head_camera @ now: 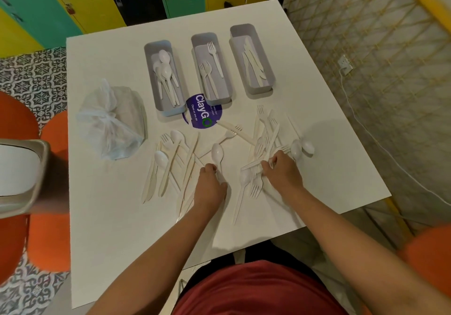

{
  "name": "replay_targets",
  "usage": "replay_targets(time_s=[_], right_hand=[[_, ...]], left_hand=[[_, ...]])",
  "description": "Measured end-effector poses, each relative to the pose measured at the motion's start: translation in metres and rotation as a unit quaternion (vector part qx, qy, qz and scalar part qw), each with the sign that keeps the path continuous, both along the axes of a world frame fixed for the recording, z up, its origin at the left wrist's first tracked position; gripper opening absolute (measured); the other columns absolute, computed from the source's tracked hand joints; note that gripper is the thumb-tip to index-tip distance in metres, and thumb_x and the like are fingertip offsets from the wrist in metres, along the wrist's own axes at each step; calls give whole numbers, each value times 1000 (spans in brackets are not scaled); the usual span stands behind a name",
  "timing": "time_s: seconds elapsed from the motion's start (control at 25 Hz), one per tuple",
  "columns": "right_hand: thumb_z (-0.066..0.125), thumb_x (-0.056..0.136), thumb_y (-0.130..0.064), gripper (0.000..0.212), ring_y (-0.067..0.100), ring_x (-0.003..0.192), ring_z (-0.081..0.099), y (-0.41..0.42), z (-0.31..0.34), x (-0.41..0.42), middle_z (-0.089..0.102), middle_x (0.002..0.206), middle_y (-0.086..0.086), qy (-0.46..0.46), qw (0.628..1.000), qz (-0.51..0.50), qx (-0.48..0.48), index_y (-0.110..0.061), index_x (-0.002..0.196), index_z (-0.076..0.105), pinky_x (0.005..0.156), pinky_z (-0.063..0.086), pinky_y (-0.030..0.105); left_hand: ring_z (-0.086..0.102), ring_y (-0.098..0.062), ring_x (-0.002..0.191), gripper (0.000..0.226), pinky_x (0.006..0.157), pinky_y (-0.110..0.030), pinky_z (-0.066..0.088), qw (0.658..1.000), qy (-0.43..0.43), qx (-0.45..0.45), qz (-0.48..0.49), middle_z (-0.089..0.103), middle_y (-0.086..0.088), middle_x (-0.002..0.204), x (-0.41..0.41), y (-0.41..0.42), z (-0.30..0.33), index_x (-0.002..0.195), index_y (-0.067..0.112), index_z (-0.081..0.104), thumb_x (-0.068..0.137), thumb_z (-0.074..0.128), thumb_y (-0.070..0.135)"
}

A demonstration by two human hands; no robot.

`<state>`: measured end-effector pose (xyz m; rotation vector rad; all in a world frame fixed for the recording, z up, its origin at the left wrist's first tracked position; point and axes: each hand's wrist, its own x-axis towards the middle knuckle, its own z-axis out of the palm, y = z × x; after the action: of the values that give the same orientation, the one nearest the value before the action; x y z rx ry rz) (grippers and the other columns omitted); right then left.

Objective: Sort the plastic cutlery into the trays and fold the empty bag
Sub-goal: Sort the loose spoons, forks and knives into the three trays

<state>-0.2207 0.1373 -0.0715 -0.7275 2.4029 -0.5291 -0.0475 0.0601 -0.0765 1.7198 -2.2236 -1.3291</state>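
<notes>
On the white square tabletop (102,241), the left hand (210,187) has its fingers (209,168) curled around the handle of a white plastic spoon (217,154). The right hand (283,171) pinches white plastic cutlery (262,143) from the scattered pile.

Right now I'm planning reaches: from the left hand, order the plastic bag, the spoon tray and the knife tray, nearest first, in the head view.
From the left hand:
1. Spoon tray, ahead, slightly left.
2. Plastic bag, far left on the table.
3. Knife tray, ahead to the right, rightmost tray.
</notes>
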Motion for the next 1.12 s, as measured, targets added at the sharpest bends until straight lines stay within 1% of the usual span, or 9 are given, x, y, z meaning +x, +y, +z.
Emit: replay_targets(time_s=[0.12, 0.2, 0.48, 0.6, 0.68, 0.84, 0.96, 1.08, 1.12], right_hand=[[55, 89, -41, 40, 29, 91, 61, -7, -2, -2, 62, 98, 11, 16, 999, -2, 45, -4, 105, 54, 71, 46, 33], [55, 89, -40, 41, 30, 94, 61, -11, -2, -2, 63, 98, 12, 19, 998, 6, 62, -2, 104, 56, 68, 42, 30], [57, 91, -26, 24, 28, 84, 60, -17, 0, -3, 54, 81, 8, -14, 998, -1, 68, -2, 90, 56, 65, 38, 27], [56, 90, -20, 18, 27, 74, 57, -16, 1, -3, 56, 76, 8, -22, 999, -8, 43, -6, 81, 52, 61, 39, 25], [55, 89, -15, 17, 24, 65, 52, -15, 4, -2, 52, 66, 5, -17, 1000, -19, -11, -6, 76, 50, 51, 34, 23], [52, 90, -11, 17, 18, 56, 40, -23, 13, -2, 46, 62, 8, -22, 993, -24, -114, 0, 77, 52, 50, 30, 24], [46, 91, -6, 17, 18, 60, 38, -37, 20, -9, 44, 67, 10, -37, 988, -26, -147, 8, 83, 53, 52, 31, 25], [46, 91, -1, 12, 18, 71, 45, -55, 27, -22, 47, 73, 2, -55, 984, -52, -160, -2, 90, 57, 55, 36, 16], [45, 90, 1, 14, 20, 75, 49, -61, 29, -28, 49, 76, 1, -64, 982, -61, -166, -6, 93, 57, 60, 41, 18]], left_hand=[[53, -22, 104, 37, 79, -21, 39, 1000, -16, -11, 1, 54, -12, 118, 0, 0, 2, 122, 4, 45, 87, 56, 5], [55, -22, 99, 35, 76, -22, 40, 1000, -25, -11, 5, 58, -12, 113, -1, -2, 5, 121, 3, 47, 87, 52, 0], [56, -21, 88, 33, 72, -25, 44, 999, -38, 21, 23, 61, -13, 104, -4, -10, 7, 114, 2, 56, 83, 49, -7], [51, -18, 79, 23, 61, -23, 41, 998, -39, 35, 24, 58, -10, 91, -6, -12, 7, 95, 5, 59, 82, 46, -8], [51, -19, 77, 20, 53, -20, 37, 998, -37, 43, 23, 55, -6, 83, -8, -12, 8, 85, 8, 56, 81, 45, -8], [50, -16, 72, 13, 57, -17, 37, 998, 9, 46, 51, 53, -4, 81, -16, -17, 14, 87, 8, 55, 85, 47, -1], [52, -11, 65, 6, 53, -12, 41, 989, 76, 60, 115, 58, -2, 80, -26, -27, 25, 88, 12, 57, 89, 51, 10], [55, -15, 65, 18, 56, -24, 49, 945, 168, 157, 233, 59, -6, 78, -38, -44, 40, 103, 13, 62, 95, 45, 11], [53, -15, 64, 24, 59, -24, 48, 924, 188, 188, 275, 58, -5, 76, -43, -53, 43, 108, 10, 62, 97, 41, 8]])
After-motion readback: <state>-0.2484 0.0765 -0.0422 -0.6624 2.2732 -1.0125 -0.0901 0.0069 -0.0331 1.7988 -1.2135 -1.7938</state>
